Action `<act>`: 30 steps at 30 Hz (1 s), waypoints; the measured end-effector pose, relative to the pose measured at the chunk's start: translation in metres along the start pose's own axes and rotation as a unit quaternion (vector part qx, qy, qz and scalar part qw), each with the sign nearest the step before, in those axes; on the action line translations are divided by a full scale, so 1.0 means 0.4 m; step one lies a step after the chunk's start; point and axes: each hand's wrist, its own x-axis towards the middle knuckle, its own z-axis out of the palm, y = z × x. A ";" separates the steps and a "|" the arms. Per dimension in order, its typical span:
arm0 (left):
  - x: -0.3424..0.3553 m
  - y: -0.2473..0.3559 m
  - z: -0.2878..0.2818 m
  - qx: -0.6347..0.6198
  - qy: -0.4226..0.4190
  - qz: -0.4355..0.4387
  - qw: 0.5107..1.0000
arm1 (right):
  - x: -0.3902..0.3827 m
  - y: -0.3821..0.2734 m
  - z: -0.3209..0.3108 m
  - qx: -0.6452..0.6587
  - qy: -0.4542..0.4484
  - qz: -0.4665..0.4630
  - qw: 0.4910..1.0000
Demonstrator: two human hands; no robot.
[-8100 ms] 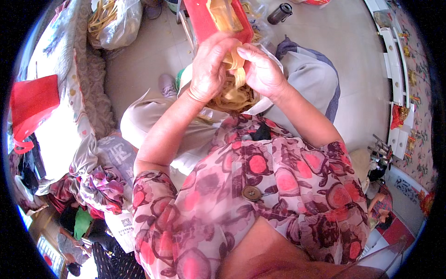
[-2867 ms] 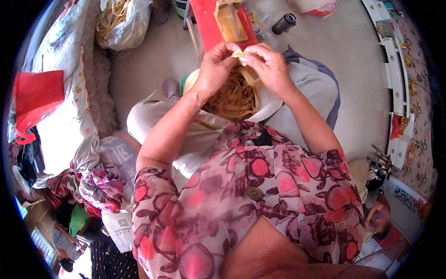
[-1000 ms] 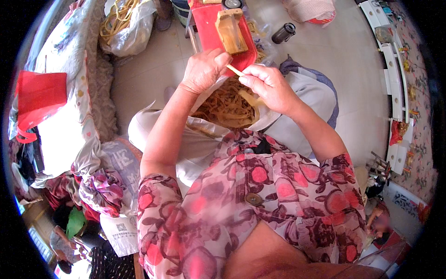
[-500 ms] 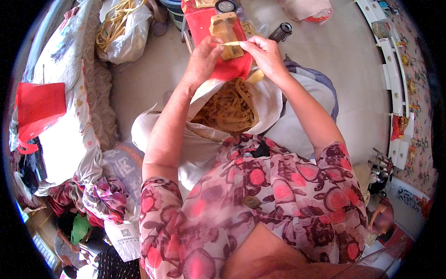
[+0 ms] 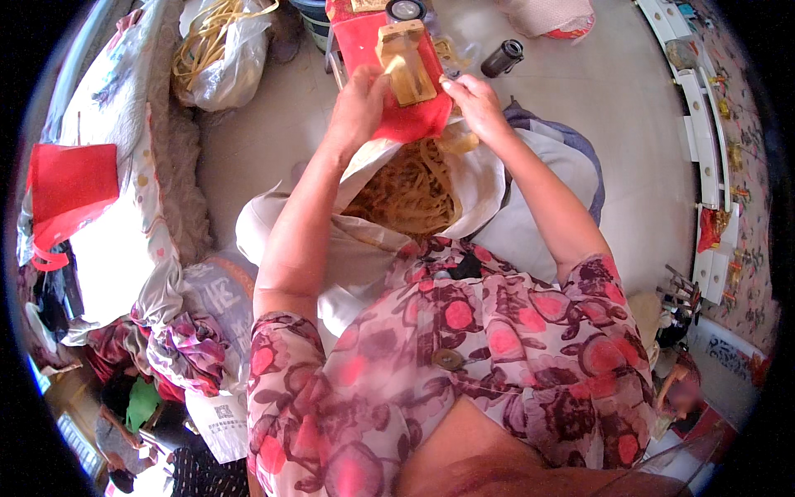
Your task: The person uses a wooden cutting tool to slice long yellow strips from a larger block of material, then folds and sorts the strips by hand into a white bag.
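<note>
My left hand (image 5: 358, 106) is closed beside the left edge of a pale wooden block (image 5: 410, 80) with a groove. What looks like the end of a yellow strip (image 5: 396, 65) shows at its fingertips, against the block. Right of the block, my right hand (image 5: 478, 103) pinches a small dark object (image 5: 452, 75), too small to name. The block sits on a red-covered bench (image 5: 411, 123). Below it, between my legs, an open white sack (image 5: 483, 184) holds a heap of brownish-yellow strips (image 5: 403, 192). A loose yellowish piece (image 5: 460, 142) lies at the sack's upper edge.
A black cylinder (image 5: 502, 59) lies on the floor right of the bench. A round dark-rimmed object (image 5: 405, 10) stands behind the block. At the upper left, a clear plastic bag (image 5: 217, 83) holds more yellow strips. A red bag (image 5: 74, 192) lies on the bedding at left.
My hands have moved apart; the yellow strip is no longer stretched between them. My right hand has shifted slightly right and now pinches a small dark object. My left hand has dropped beside the block.
</note>
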 end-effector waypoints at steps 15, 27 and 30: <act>-0.058 0.020 0.005 -0.380 -0.112 -0.069 0.915 | -0.163 -0.194 0.025 0.391 -0.180 0.194 0.882; -0.075 0.059 0.008 -0.307 -0.075 -0.015 0.949 | -0.160 -0.199 -0.002 0.221 -0.121 0.053 0.966; -0.065 0.049 0.012 -0.300 -0.035 -0.043 0.952 | -0.154 -0.218 0.002 0.237 -0.048 0.013 0.970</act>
